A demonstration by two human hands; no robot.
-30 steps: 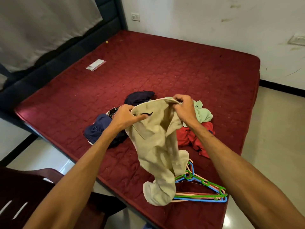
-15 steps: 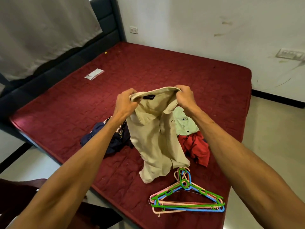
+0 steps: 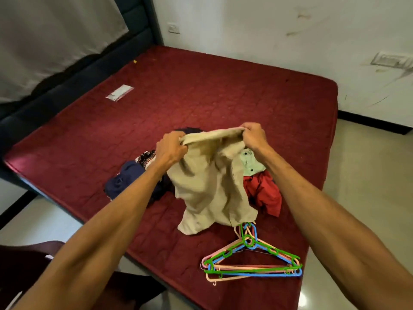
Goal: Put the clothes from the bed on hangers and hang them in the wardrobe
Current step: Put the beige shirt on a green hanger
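Held up over the bed (image 3: 223,90), a beige shirt (image 3: 207,182), its top edge pinched in the left grip (image 3: 171,148) and right grip (image 3: 253,136). Lying on the bed at five o'clock from it, stacked hangers (image 3: 252,260).

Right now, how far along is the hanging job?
Early. Done: nothing visibly; no garment is on a hanger and the wardrobe is out of view. In hand: the left hand and right hand grip the beige shirt by its top edge above the bed. Left: the stack of hangers lies untouched near the bed's edge, and the navy garment, mint shirt and red garment wait in the pile.
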